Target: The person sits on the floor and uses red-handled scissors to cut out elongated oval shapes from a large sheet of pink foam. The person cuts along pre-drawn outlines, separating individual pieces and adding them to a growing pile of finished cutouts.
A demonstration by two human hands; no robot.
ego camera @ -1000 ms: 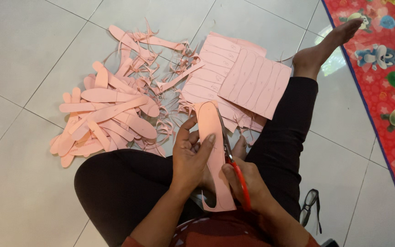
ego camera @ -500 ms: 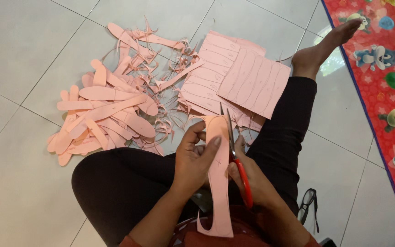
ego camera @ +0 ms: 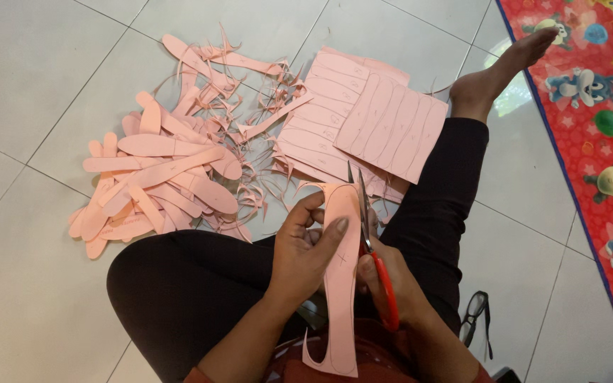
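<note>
My left hand point(ego camera: 306, 248) pinches a long pink paper strip point(ego camera: 342, 284) that hangs down over my lap. Red-handled scissors point(ego camera: 377, 269) sit in my right hand point(ego camera: 391, 284), their blades pointing up along the strip's right edge near its rounded top. A thin curl of cut-off paper sticks out at the strip's top left. Both hands are over my black-trousered legs.
A pile of cut pink oblong shapes point(ego camera: 150, 184) and thin scraps point(ego camera: 250, 120) lies on the tiled floor to the left. Pink sheets with drawn outlines point(ego camera: 377, 120) lie ahead. A red cartoon mat point(ego camera: 597, 113) is at right. Black glasses point(ego camera: 475, 315) rest on the floor.
The strip has been pulled down toward my lap, and the scissors have advanced along its right edge to near the rounded top.
</note>
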